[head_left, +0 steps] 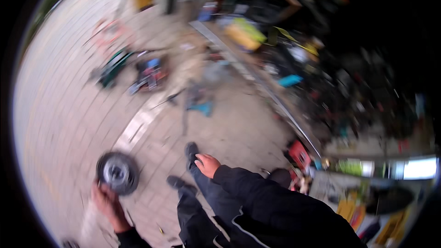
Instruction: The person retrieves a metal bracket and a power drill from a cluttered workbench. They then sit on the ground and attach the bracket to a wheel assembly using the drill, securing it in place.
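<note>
Black with a grey hub, a wheel [116, 172] shows on the left, beyond the fingers of the left hand [108, 206] and to the left of the person's shoes [192, 154]. The hands are apart. The left one is blurred, its fingers partly bent and overlapping the lower left edge of the wheel; whether they grip it, touch it or only pass in front of it cannot be told, nor whether the wheel rests on the paved floor [154, 160]. The left forearm enters from the lower edge in a dark sleeve [133, 239], the hand angled up and to the left.

The right hand [209, 165] appears over the front leg of the dark trousers [197, 216], just beside a shoe. Its fingers are loosely bent and partly spread, with nothing visible in its grasp; whether it touches the leg is unclear. Its arm comes from the lower right, slanting up and leftward across the body in a long black sleeve [275, 197].

Farther off on the floor, all smeared, are a dark green object [115, 68], a red and blue object [151, 74] and a teal piece [200, 108]. A long metal strip [275, 101] runs diagonally beside a dark heap of clutter [340, 92] on the right.
</note>
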The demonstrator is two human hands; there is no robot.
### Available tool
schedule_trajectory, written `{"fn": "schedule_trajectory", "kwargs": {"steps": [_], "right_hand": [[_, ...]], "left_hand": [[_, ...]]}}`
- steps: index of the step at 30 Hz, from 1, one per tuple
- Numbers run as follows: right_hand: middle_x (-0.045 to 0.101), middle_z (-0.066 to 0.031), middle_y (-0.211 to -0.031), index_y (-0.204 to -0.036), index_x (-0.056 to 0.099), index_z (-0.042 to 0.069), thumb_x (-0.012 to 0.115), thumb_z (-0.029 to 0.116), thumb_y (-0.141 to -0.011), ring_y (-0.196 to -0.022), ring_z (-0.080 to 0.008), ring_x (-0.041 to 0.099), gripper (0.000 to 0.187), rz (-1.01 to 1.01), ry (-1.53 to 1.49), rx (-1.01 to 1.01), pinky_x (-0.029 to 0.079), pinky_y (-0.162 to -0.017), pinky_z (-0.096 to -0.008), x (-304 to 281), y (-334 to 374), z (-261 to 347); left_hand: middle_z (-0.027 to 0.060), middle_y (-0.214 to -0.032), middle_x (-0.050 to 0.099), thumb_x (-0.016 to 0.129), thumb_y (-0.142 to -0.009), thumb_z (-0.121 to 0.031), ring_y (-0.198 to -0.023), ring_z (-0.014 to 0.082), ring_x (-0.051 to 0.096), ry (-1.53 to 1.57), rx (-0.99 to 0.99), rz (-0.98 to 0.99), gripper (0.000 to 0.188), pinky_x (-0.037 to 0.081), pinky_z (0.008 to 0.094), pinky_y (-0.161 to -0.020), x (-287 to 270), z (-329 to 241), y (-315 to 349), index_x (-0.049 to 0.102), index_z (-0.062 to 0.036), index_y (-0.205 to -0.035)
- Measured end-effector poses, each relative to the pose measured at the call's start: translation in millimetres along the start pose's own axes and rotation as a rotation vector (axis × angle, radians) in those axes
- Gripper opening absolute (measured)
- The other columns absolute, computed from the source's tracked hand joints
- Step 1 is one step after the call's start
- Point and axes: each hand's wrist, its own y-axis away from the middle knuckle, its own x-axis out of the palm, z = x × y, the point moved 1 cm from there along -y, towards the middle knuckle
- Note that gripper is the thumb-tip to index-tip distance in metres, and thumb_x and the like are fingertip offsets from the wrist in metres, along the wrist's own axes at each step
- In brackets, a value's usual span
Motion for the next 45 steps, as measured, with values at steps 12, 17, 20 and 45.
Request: {"fn": "schedule_trajectory", "kwargs": {"steps": [12, 17, 20, 45], "right_hand": [[0.064, -0.0204, -0.096, -0.102, 0.061, 0.006, 0.052, 0.026, -0.086, -0.090, -0.0387, 0.061, 0.026, -0.186, -0.298, 1.339, 0.050, -0.078, -0.0456, 183.7, 380.4, -190.5], [0.064, -0.0207, -0.087, -0.092, 0.062, 0.004, 0.055, 0.025, -0.085, -0.085, -0.0406, 0.061, 0.023, -0.370, -0.459, 1.516, 0.050, -0.074, -0.0457, 155.3, 414.6, -270.3], [0.063, -0.0220, -0.087, -0.092, 0.062, 0.004, 0.055, 0.026, -0.086, -0.085, -0.0420, 0.060, 0.024, -0.351, -0.474, 1.527, 0.049, -0.073, -0.0462, 93.1, 392.8, -338.6], [0.066, -0.0146, -0.107, -0.112, 0.062, 0.005, 0.063, 0.027, -0.085, -0.094, -0.0283, 0.065, 0.035, -0.371, 0.093, 1.320, 0.052, -0.080, -0.0374, 45.9, 380.5, -978.9]], "left_hand": [[0.0009, -0.078, 0.057, 0.047, -0.097, -0.027, -0.076, 0.0101, 0.051, -1.339, 0.156, 0.445, 0.030, 0.036, 0.0256, -0.070, 258.5, 64.7, 126.5, 0.060, -0.0027, -0.086], [0.0013, -0.079, 0.060, 0.052, -0.096, -0.027, -0.073, 0.0089, 0.053, -1.151, -0.212, 0.470, 0.026, 0.041, 0.0245, -0.067, 353.6, 231.4, 198.1, 0.062, -0.0035, -0.093], [0.0029, -0.079, 0.060, 0.053, -0.096, -0.025, -0.072, 0.0098, 0.054, -1.098, -0.363, 0.553, 0.026, 0.045, 0.0249, -0.067, 407.4, 320.2, 243.1, 0.061, -0.0004, -0.095], [0.0058, -0.082, 0.063, 0.055, -0.094, -0.021, -0.076, 0.0126, 0.061, -1.542, -1.094, 0.727, 0.022, 0.048, 0.0261, -0.070, 348.3, 781.0, 254.6, 0.061, 0.0004, -0.096]]}}
